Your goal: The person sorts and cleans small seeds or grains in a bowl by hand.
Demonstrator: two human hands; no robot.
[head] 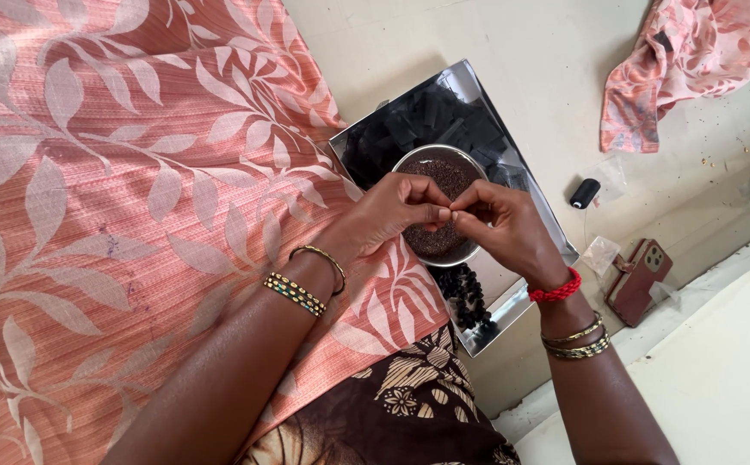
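Head view: 1 steel bowl (465, 255) of small dark beads (444, 176) sits on 1 shiny tray (456, 82), with black pieces heaped at its far end and 1 dark cluster (468, 297) at its near end. Above the bowl, the left hand (392, 211) and right hand (500, 226) meet, fingertips pinched together on something too small to make out. Right of the tray lie 1 black thread spool (584, 193), 1 small clear packet (600, 255) and 1 phone (639, 280) in a reddish case. 1 pink leaf-print cloth (134, 172) covers the left; a 2nd, crumpled piece (693, 60) lies top right.
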